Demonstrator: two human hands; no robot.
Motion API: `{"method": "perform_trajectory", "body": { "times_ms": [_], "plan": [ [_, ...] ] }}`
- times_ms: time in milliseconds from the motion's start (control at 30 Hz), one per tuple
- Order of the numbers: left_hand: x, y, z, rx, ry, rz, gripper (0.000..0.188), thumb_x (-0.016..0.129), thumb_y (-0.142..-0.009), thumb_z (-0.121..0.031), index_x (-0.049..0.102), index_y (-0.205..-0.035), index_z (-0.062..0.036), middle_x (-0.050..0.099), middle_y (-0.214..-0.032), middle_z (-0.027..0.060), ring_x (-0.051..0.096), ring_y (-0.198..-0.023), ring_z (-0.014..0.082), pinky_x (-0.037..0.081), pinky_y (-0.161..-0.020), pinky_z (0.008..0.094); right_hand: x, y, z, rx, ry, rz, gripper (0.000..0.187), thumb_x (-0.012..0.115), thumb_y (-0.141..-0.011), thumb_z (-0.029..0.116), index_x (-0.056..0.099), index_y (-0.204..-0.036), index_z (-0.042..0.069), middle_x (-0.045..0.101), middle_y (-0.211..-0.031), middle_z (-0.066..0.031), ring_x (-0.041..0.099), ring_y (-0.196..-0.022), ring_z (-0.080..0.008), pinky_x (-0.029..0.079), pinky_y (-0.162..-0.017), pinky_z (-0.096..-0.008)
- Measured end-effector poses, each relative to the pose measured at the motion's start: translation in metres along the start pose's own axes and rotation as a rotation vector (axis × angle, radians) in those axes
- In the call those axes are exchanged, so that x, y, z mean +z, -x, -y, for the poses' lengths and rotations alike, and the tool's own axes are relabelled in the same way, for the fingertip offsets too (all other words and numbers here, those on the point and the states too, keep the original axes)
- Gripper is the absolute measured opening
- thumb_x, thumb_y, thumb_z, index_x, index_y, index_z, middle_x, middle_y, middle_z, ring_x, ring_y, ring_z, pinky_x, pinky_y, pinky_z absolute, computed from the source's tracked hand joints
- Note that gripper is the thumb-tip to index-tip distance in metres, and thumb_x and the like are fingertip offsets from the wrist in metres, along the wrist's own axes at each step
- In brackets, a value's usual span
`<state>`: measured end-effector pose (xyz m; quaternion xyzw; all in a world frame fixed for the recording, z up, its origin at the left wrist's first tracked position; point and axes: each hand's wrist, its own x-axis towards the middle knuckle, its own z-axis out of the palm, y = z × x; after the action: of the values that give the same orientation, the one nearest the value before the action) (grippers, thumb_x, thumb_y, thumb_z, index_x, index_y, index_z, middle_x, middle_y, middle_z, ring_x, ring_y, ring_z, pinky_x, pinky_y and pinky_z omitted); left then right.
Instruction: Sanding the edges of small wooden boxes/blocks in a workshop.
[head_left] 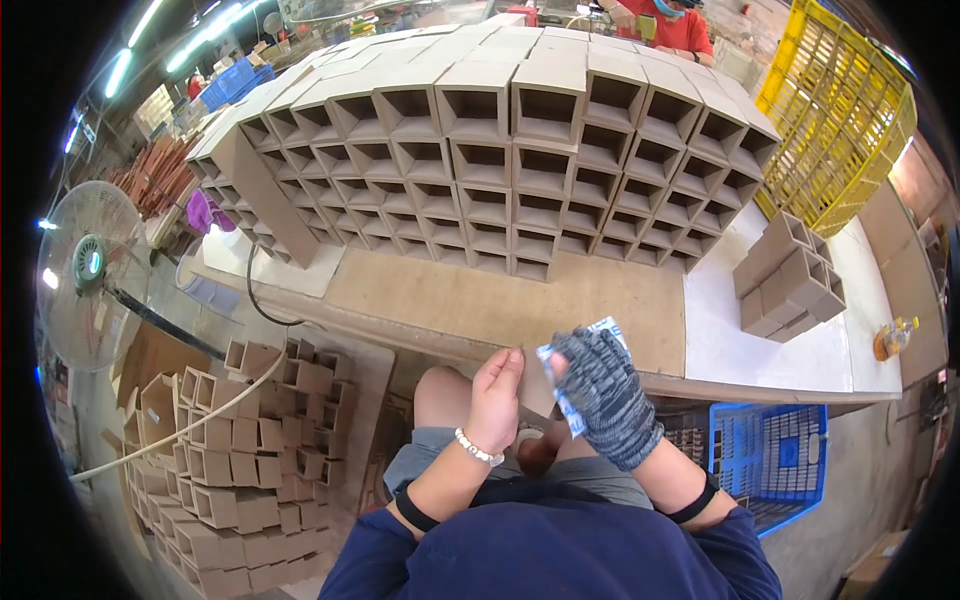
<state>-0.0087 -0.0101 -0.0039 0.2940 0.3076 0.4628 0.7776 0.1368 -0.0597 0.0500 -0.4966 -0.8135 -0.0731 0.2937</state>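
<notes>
My right hand (607, 400), in a grey knitted glove with its fingertips bare, is closed round a flat blue-and-white printed packet (606, 328). The packet's ends stick out above and beside the fingers. My left hand (493, 400) is bare, with a beaded bracelet at the wrist. Its fingers are curled and the thumb presses on them; what they pinch, if anything, is hidden. A tan flat piece (536, 385) shows between the two hands; whether the left hand touches it I cannot tell. Both hands are over my lap, just before the table edge.
Rows of open grey-brown box-shaped tubes (485, 160) are stacked on the table (430, 300). A smaller stack (790, 280) and a bottle (894, 338) stand at right. Yellow crate (840, 120), blue basket (770, 460), fan (90, 260) and more tubes (240, 470) surround me. Someone in red (680, 30) works beyond.
</notes>
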Motion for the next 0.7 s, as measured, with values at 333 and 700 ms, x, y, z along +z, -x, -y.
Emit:
{"method": "perform_trajectory", "body": {
  "times_ms": [333,700],
  "plan": [
    [-0.001,0.002,-0.005,0.044,0.155,0.137,0.027,0.040,-0.093,-0.022,0.050,-0.107,-0.0010,0.056,-0.108,0.0079,0.053,-0.100,0.0179,0.041,-0.087,0.0334,0.000,0.017,-0.027,0.310,-0.063,-0.148,0.061,0.049,-0.068,-0.008,0.038,-0.127,0.002,0.047,-0.120,-0.0191,0.045,-0.111,-0.0335,0.032,-0.098,-0.0393],
    [0.006,-0.001,-0.013,-0.324,0.169,0.156,0.030,0.043,-0.089,-0.019,0.050,-0.112,-0.0015,0.056,-0.108,0.0061,0.052,-0.101,0.0175,0.038,-0.089,0.0325,0.005,0.005,-0.023,0.108,-0.010,-0.090,0.041,0.052,-0.076,0.008,0.047,-0.116,0.002,0.053,-0.110,-0.0163,0.052,-0.101,-0.0323,0.036,-0.092,-0.0458]
  ]
}}
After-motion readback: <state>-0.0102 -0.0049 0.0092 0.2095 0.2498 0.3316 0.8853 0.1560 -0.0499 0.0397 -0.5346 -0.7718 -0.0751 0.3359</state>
